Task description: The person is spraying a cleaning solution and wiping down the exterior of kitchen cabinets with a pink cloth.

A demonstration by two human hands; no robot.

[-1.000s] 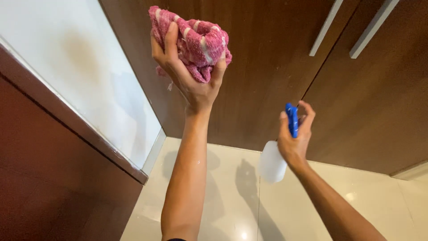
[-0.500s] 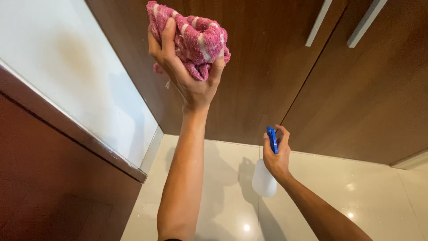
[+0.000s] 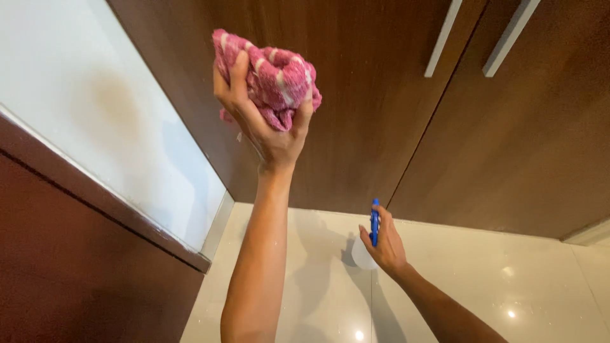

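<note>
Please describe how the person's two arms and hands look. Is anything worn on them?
Both arms are bare as far as the view shows: no sleeves, gloves, watch, rings or bracelets are visible. The left hand has its fingers spread, on a long slim forearm. The right hand shows its back, fingers curled. No marks can be seen.

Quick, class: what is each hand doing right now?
Left hand: closed on crumpled pink-and-white cloth.
Right hand: closed on white spray bottle with blue trigger.

A home interior: dark wooden wardrobe doors [image 3: 394, 95] with metal handles [image 3: 443, 38], glossy floor tiles [image 3: 495, 286].
</note>
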